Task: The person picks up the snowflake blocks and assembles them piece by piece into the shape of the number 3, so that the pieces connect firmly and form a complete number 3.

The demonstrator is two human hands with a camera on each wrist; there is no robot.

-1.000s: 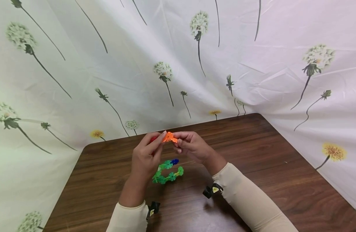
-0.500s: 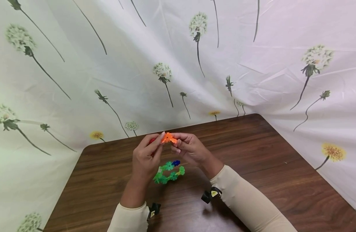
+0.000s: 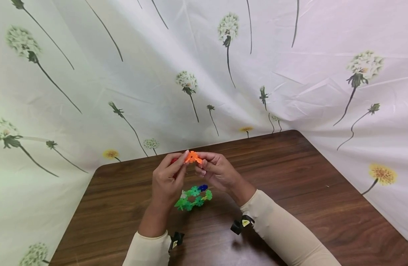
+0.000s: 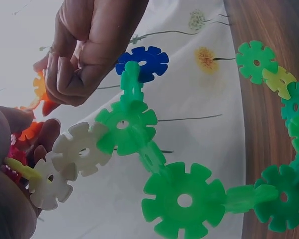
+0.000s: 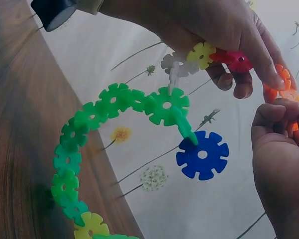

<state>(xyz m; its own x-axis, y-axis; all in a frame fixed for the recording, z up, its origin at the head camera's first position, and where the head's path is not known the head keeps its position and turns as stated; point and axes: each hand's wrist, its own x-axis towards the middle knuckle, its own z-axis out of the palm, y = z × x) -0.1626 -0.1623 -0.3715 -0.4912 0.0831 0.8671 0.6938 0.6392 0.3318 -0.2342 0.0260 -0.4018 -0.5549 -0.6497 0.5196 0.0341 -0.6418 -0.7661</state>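
Note:
Both hands meet above the table over orange flower-shaped interlocking discs (image 3: 192, 157). My left hand (image 3: 167, 176) pinches the orange piece between thumb and fingers, with red discs (image 5: 238, 60) partly covered by it. From there a linked chain of flower discs hangs: yellow (image 5: 201, 55), white (image 4: 82, 151), then green discs (image 4: 183, 200) curving into a loop. A blue disc (image 5: 202, 155) sticks out on a side branch. The right hand (image 3: 222, 171) pinches an orange disc at the other side; its fingertips partly hide where the orange pieces join.
A dark wood table (image 3: 290, 192) lies below the hands. Behind it hangs a white cloth (image 3: 140, 66) printed with dandelions. Black wrist cameras (image 3: 237, 226) are strapped at both sleeves.
Both hands have shifted very slightly left, still gripping the orange discs. Beneath them, the hanging green and blue part of the chain has swung a little to the right.

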